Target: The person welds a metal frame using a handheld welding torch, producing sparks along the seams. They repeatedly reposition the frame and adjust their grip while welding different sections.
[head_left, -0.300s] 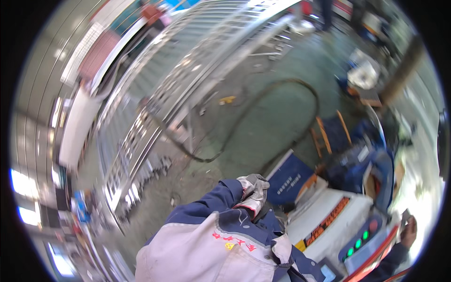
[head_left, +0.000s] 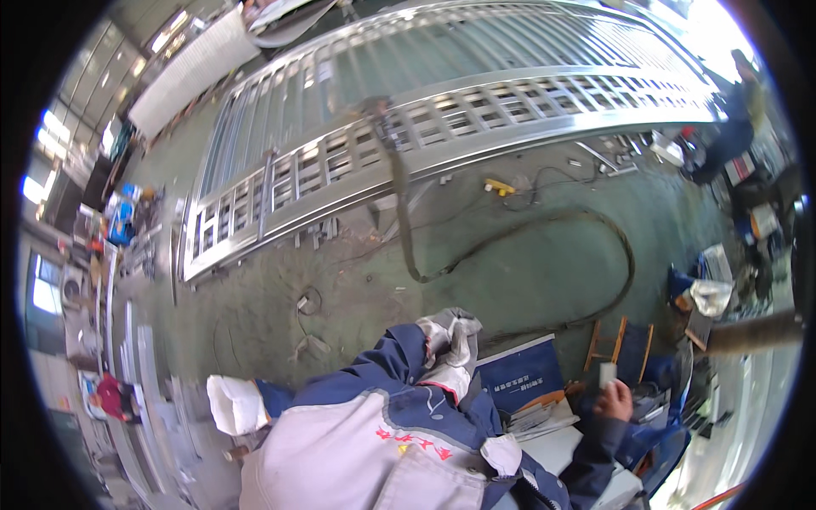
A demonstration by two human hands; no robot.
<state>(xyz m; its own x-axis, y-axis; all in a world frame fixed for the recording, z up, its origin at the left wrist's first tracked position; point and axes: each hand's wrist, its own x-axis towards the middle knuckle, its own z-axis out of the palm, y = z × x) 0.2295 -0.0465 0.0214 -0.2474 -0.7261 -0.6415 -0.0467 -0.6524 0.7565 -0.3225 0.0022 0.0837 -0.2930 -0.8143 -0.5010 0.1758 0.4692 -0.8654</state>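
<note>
A grey and navy work jacket (head_left: 340,442) fills the lower middle, its collar and zip toward the right. Grey-white work gloves (head_left: 455,340) sit bunched at its upper edge. On its left, a navy sleeve ends in a wide white cuff (head_left: 234,406). Below that cuff a small brownish patch shows at the jacket's edge; it may be part of my left hand (head_left: 236,454), but its fingers cannot be made out. My right hand (head_left: 614,401), bare and in a dark sleeve, is closed on a small pale flat piece (head_left: 607,375) right of the jacket.
A long silver metal frame (head_left: 476,157) lies across the floor ahead. A thick dark hose (head_left: 627,246) loops before it, near a yellow tool (head_left: 500,187). A blue box (head_left: 527,374) and small wooden-framed stool (head_left: 625,344) stand right. Another person (head_left: 735,127) is at far right.
The view has swung to the right, so the metal frame lies more level. My right hand has come inward from the right rim with the pale piece. The machine's green lights have left view.
</note>
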